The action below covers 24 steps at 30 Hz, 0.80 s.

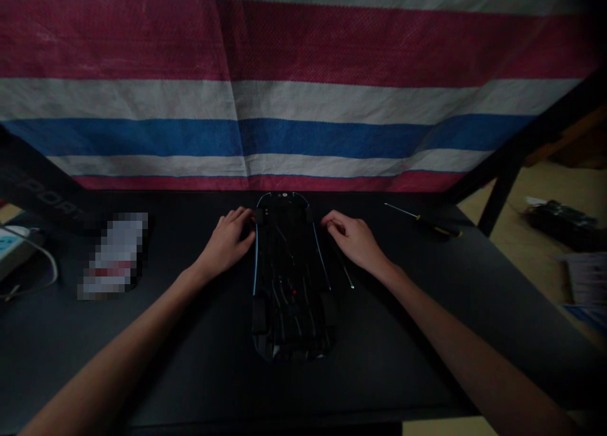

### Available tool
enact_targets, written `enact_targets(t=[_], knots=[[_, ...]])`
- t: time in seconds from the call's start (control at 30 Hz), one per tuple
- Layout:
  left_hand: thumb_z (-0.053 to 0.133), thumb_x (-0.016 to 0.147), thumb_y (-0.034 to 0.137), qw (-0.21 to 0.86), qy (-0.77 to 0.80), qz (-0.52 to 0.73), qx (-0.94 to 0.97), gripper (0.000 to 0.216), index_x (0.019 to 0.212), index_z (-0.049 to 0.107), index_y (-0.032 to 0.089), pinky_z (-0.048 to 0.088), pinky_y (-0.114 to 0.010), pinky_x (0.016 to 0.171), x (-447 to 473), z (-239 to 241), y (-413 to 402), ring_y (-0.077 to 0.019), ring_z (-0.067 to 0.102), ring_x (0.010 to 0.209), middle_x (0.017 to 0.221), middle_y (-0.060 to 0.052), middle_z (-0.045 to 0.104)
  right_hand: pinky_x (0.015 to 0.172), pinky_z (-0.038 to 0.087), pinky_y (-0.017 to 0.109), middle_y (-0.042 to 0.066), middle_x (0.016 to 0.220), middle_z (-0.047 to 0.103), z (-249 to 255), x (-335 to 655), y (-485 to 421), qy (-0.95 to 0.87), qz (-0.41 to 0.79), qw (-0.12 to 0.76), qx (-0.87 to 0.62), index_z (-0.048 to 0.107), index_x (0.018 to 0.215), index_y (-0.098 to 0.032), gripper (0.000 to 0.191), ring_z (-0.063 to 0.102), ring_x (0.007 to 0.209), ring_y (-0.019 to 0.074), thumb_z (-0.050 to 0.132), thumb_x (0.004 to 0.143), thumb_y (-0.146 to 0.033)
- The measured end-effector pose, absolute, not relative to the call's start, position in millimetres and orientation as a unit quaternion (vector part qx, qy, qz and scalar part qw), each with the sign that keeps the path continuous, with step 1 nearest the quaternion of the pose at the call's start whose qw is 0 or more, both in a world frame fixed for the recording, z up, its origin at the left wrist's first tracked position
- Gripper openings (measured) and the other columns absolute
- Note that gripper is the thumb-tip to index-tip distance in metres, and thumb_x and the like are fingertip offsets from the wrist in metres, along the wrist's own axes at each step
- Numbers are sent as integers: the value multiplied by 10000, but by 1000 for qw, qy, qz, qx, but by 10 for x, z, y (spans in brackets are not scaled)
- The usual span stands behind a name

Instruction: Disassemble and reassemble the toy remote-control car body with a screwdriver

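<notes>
A dark toy car (291, 259) lies upside down on the black table, its underside and wheels facing up. My left hand (232, 236) rests at its left side, thumb and fingers apart, fingertips at the edge near the far left wheel. On the other side my right hand (353, 236) lies on the table with curled fingers, close to the car's far right edge. A thin dark rod with a shiny tip (348, 276) runs out from under this hand towards me. Its other end is hidden, and whether the fingers grip it is unclear.
To the right lies a screwdriver (439, 227) with a black and yellow handle. A blurred-out pale object (116, 252) is on the left, near a white power strip (16, 246) and its cable. A striped sheet (303, 132) hangs behind the black table (190, 366).
</notes>
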State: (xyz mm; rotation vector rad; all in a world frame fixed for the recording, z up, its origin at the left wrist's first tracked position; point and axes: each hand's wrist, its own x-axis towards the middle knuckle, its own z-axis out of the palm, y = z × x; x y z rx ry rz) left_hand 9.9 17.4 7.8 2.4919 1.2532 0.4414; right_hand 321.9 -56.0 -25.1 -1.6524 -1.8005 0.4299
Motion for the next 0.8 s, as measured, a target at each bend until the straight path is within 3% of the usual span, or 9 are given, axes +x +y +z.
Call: enact_targets(t=[0.8], knots=[[494, 1008, 281, 156, 436, 156, 873, 294, 1249, 618, 167, 444, -637, 1139, 86, 52, 202, -363, 620, 1257, 1282, -161, 652, 674, 389, 293, 11, 883, 756, -244, 3218, -559, -688, 163, 319, -631, 705, 1029, -254, 205, 639, 681, 169, 503, 997, -255]])
